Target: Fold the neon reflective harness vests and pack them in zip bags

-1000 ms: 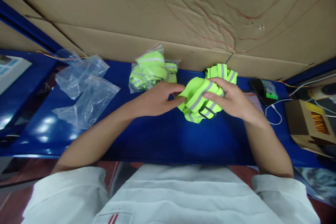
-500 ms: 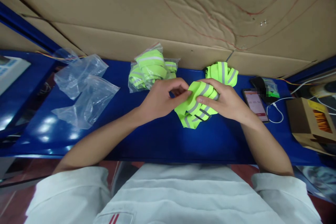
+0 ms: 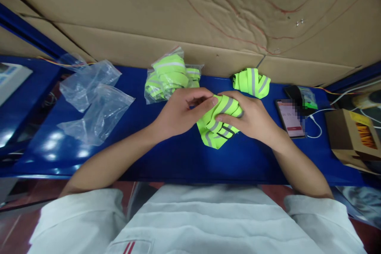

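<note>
A bundled neon-yellow reflective strap (image 3: pixel 218 127) with grey stripes and a black buckle is held over the blue table (image 3: pixel 166 154). My left hand (image 3: pixel 181 113) pinches its upper left edge with curled fingers. My right hand (image 3: pixel 251 119) wraps over its right side, fingers pressed on the folds. Behind my right hand lies another folded reflective strap (image 3: pixel 251 82). A clear bag filled with reflective straps (image 3: pixel 168 76) rests behind my left hand.
Empty clear plastic bags (image 3: pixel 92 99) lie at the left. A phone (image 3: pixel 290 118) with a lit screen, a dark device (image 3: pixel 302 97), white cables and an open cardboard box (image 3: pixel 353 135) are at the right. A cardboard wall (image 3: pixel 190 16) stands behind the table.
Both hands have drawn the strap bundle slightly toward me and to the left and squeezed it more compact. The phone, hidden before, shows beside my right wrist.
</note>
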Demonstrator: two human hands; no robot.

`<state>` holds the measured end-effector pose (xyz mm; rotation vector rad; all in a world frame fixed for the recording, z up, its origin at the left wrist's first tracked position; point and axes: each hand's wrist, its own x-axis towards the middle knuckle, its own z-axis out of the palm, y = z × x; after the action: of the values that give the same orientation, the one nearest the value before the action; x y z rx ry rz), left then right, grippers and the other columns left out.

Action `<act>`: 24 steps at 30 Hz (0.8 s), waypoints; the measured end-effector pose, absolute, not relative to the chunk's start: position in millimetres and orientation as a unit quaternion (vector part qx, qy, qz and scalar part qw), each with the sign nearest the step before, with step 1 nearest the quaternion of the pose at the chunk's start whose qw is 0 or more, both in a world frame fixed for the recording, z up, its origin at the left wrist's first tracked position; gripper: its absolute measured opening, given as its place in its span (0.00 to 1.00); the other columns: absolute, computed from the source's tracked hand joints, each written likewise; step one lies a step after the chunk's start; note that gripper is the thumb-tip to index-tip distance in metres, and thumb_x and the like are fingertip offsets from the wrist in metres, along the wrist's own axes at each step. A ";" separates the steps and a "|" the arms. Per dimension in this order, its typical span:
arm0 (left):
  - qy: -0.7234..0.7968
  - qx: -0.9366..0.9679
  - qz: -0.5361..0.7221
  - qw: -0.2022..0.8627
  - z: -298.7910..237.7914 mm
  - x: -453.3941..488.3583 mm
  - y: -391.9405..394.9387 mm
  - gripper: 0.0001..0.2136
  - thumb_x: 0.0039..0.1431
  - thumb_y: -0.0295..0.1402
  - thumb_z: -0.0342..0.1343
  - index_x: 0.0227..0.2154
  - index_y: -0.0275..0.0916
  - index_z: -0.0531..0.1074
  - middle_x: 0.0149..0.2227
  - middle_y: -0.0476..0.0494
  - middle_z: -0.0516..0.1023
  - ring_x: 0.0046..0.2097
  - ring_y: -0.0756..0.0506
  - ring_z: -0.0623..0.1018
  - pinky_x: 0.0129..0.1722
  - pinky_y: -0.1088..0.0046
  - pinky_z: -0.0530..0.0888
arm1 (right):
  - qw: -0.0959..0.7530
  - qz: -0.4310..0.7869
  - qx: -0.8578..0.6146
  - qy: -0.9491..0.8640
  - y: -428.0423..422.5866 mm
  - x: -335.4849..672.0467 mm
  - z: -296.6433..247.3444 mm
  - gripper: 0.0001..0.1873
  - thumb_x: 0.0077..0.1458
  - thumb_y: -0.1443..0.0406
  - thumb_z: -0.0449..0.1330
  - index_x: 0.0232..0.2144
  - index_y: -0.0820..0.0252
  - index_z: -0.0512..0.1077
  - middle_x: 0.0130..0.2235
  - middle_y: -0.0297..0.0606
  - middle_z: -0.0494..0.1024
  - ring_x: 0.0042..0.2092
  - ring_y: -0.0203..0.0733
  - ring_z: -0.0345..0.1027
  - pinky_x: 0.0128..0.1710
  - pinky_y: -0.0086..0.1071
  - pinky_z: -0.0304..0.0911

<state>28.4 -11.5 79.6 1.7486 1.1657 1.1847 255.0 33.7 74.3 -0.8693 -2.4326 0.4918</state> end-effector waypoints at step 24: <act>0.469 0.707 0.495 0.188 47.0 44.3 -26.6 0.08 0.69 0.37 0.60 0.42 0.38 0.73 0.31 0.50 0.80 0.30 0.53 0.78 0.33 0.79 0.72 | 0.287 0.215 -0.341 -0.869 30.5 252.5 81.7 0.21 0.69 0.49 0.60 0.49 0.60 0.78 0.47 0.43 0.85 0.47 0.48 0.81 0.50 0.37 0.74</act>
<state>44.3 -26.6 47.0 1.9876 1.3198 1.3925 252.5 30.5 81.7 -0.9111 -2.3211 0.5741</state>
